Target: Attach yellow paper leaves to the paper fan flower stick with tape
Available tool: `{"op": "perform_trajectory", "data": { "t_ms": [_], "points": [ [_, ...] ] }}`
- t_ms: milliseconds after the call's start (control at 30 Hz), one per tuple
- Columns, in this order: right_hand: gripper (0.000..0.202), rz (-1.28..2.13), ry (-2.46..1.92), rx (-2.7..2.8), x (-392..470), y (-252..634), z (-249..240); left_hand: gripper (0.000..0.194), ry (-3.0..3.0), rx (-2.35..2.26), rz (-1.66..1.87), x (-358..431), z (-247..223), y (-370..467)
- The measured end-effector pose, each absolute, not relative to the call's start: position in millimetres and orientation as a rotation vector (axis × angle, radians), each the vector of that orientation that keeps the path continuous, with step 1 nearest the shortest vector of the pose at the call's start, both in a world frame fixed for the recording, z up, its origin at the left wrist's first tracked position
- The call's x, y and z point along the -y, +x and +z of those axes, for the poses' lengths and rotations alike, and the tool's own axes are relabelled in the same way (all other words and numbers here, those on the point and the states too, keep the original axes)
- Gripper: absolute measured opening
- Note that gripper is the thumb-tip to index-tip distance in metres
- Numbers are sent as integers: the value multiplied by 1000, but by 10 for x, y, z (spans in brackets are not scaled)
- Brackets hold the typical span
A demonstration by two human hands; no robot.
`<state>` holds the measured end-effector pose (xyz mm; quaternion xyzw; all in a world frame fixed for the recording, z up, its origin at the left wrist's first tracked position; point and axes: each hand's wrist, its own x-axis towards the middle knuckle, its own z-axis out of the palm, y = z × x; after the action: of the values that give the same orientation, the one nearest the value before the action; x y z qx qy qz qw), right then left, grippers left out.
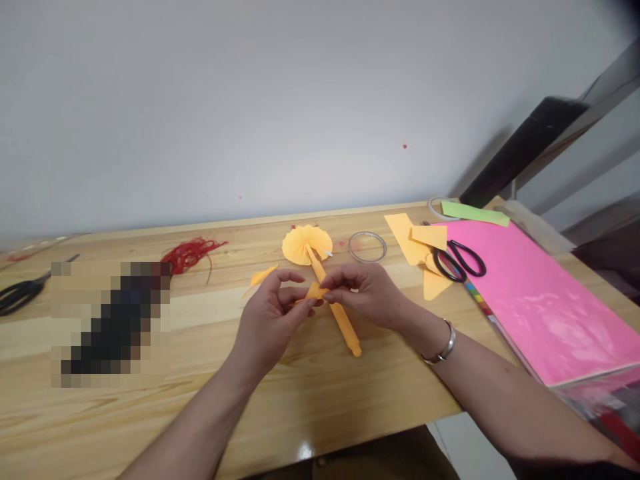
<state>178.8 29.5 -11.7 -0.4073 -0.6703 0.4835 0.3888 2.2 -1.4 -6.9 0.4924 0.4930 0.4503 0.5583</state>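
Between my two hands is a small piece of orange paper. My left hand pinches its left side, with thumb and fingertips closed on it. From the right, my right hand pinches the same piece; a silver bracelet is on that wrist. Below and behind the hands, a rolled orange paper tube lies slantwise on the table. At its far end sits a pleated yellow-orange paper fan, rounded in shape. Left of the fan lies a small folded orange paper piece. My hands partly hide the tube.
Right of my hands are a tape-like ring, orange paper scraps and black-handled scissors. A pink paper pack with a green strip lies farther right. Red string, a blurred-out dark object and other scissors are left.
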Motion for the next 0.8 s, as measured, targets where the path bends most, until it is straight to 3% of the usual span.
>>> {"op": "perform_trajectory", "data": {
  "t_ms": [800],
  "points": [
    [11,878,-1041,1909,-268,1780,-78,36,1137,-1211,1091,40,-17,36]
  ]
}}
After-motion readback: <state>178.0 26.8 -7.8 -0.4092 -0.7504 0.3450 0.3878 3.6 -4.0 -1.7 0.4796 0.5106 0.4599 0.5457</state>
